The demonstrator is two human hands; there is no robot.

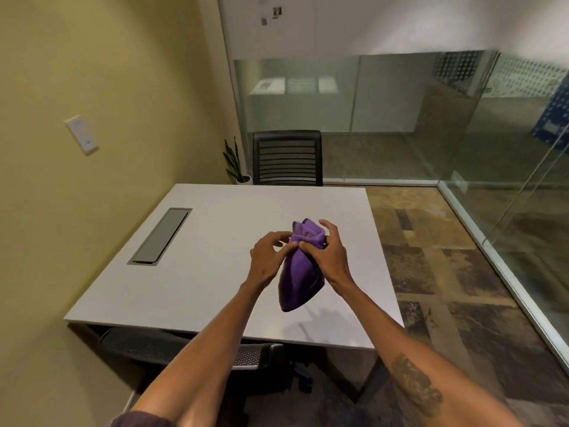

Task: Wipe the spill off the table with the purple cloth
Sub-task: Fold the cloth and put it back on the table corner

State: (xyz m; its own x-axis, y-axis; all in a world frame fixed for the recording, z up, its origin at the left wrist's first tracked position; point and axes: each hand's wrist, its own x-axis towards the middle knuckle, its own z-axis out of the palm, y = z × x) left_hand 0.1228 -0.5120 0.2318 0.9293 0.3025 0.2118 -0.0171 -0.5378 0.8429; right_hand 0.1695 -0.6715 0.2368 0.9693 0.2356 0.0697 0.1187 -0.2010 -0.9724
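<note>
Purple cloth held bunched above the desk, over its right half toward the near edge. Left hand and right hand both pinch its gathered top; lower part hangs free, clear of the surface

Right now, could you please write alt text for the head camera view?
Two bare hands, left hand and right hand, hold a bunched purple cloth above a white table. A grey cable hatch is set into the tabletop, and a black chair stands at the far end.
</note>
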